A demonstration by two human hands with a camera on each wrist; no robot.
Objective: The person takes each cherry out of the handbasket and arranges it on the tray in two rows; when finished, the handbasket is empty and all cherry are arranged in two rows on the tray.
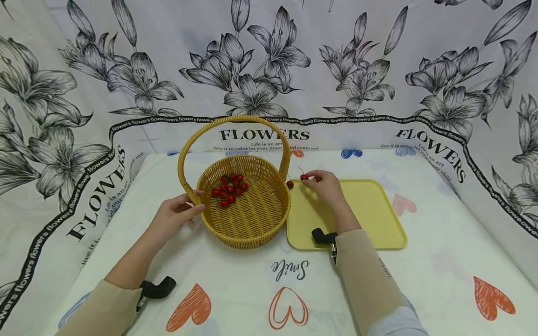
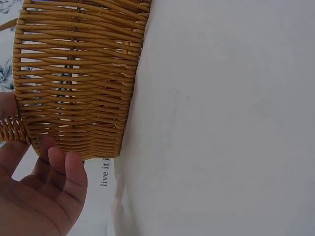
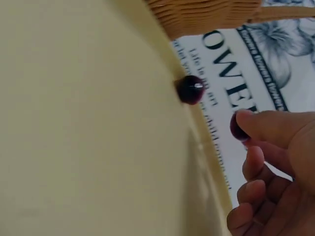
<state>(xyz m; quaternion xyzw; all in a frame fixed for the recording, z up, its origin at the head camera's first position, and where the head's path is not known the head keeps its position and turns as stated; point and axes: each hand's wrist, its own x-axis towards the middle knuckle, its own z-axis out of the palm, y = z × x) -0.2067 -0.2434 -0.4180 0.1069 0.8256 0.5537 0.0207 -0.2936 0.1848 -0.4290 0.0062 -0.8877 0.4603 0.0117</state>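
My left hand (image 1: 178,214) grips the left side of a round woven basket (image 1: 252,240) where its tall handle meets the rim. Inside the basket, a cluster of red cherries (image 1: 230,189) lies toward the left and back. Between thumb and forefinger, my right hand (image 1: 328,189) pinches a single cherry (image 1: 304,177) with its stem up, over the far left part of a yellow tray (image 1: 349,214). Another cherry (image 3: 191,89) rests at the tray's far left edge, close to the basket. The left wrist view shows the basket's woven side (image 2: 78,78) and curled fingers below it.
The tray stands right beside the basket, on a white cloth (image 1: 235,289) printed with hearts and lettering. Behind them hangs a white curtain (image 1: 159,46) with black flower drawings. A black device (image 1: 157,288) sits at each wrist.
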